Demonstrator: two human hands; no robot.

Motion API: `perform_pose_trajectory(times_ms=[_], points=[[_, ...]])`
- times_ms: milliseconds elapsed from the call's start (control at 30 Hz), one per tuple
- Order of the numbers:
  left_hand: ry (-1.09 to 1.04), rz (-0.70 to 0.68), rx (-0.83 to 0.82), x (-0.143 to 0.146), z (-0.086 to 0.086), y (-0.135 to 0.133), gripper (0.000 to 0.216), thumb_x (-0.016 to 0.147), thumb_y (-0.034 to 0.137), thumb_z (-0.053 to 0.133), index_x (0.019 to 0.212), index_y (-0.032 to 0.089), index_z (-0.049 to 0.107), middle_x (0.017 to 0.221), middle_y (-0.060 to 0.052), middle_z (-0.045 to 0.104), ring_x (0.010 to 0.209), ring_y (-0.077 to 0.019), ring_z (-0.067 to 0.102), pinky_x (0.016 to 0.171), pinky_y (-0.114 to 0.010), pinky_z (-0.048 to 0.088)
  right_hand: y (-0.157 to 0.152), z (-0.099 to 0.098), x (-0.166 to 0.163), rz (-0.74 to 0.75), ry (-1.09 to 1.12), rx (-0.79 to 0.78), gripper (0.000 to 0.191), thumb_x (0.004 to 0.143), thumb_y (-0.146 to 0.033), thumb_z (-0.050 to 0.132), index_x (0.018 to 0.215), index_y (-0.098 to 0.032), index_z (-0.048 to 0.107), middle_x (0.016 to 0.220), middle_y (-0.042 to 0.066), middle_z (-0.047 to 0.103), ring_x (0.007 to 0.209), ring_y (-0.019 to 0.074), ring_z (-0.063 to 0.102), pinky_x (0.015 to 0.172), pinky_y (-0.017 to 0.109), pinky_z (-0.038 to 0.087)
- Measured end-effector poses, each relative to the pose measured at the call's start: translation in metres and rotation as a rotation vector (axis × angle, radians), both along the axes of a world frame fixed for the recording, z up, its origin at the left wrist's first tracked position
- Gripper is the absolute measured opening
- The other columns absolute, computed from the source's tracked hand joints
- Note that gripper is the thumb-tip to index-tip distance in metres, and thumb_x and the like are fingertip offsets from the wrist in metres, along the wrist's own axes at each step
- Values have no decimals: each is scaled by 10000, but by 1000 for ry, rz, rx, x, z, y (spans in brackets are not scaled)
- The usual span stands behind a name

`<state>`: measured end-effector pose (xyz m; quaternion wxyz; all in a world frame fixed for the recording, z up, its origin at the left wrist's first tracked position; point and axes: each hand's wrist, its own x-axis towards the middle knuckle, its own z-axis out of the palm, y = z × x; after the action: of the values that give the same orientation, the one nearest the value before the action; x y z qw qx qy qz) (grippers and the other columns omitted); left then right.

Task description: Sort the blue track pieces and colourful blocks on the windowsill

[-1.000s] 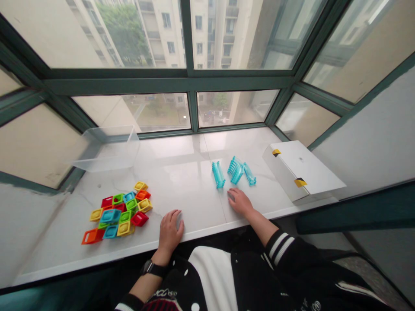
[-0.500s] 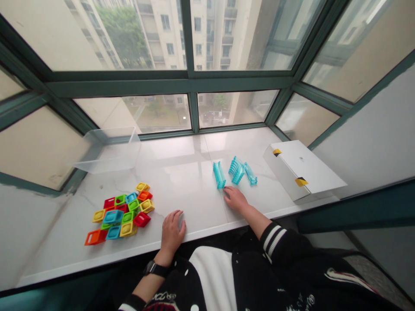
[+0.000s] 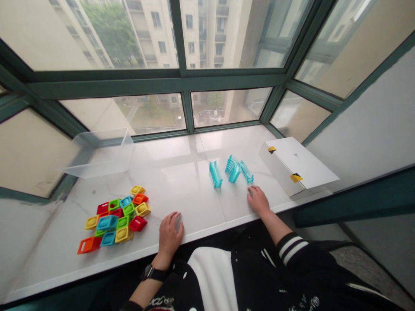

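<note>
My left hand (image 3: 170, 231) rests on the white marble-look counter with its fingers stretched out and thumb apart, holding nothing. To its left lies a patch of colourful plastic blocks (image 3: 117, 222) in red, orange, yellow, green and blue. My right hand (image 3: 258, 200) lies on the counter, fingers forward and loosely bent, with nothing in it. Just beyond its fingertips is a slim turquoise see-through plastic piece (image 3: 247, 172). Beside that stand a curved, ribbed turquoise piece (image 3: 233, 169) and, farther left, a straight turquoise trough-like piece (image 3: 215, 174).
A clear plastic bin (image 3: 100, 155) stands at the back left, near the window frame. At the right is a white box (image 3: 298, 166) with yellow-and-black tape tabs. The counter's front edge (image 3: 207, 231) runs close to my body. Windows enclose the back.
My right hand has moved right, from beside the straight turquoise piece to near the slim one. My left hand stays in place. The view has shifted slightly.
</note>
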<state>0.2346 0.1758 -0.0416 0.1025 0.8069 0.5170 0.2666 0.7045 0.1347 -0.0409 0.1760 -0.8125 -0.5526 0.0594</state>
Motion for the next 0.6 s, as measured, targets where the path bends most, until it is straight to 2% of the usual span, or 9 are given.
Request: perform_pose_trajectory(times_ms=[167, 400, 600], points=[[7, 4, 2, 0, 0, 0, 340, 963, 254, 548, 1281, 186, 650, 1302, -151, 667, 1226, -331, 603, 1108, -526, 477, 6, 2, 23, 16, -32, -31, 424, 955, -213, 559, 1356, -157, 684, 1415, 165, 626, 1270, 308, 589, 1131, 409, 439], [-8, 0, -4, -3, -3, 1, 350, 959, 263, 550, 1285, 191, 653, 1301, -151, 667, 1222, -332, 611, 1103, -525, 485, 21, 6, 21, 17, -55, -63, 411, 960, -235, 559, 1349, -172, 676, 1384, 159, 637, 1192, 302, 607, 1057, 396, 455], [-35, 8, -16, -1, -2, 0, 343, 957, 269, 554, 1277, 203, 656, 1302, -149, 669, 1226, -338, 615, 1105, -542, 485, 17, 6, 19, 35, -78, -36, 407, 965, -240, 539, 1338, -153, 674, 1363, 167, 645, 1158, 303, 613, 1040, 405, 463]])
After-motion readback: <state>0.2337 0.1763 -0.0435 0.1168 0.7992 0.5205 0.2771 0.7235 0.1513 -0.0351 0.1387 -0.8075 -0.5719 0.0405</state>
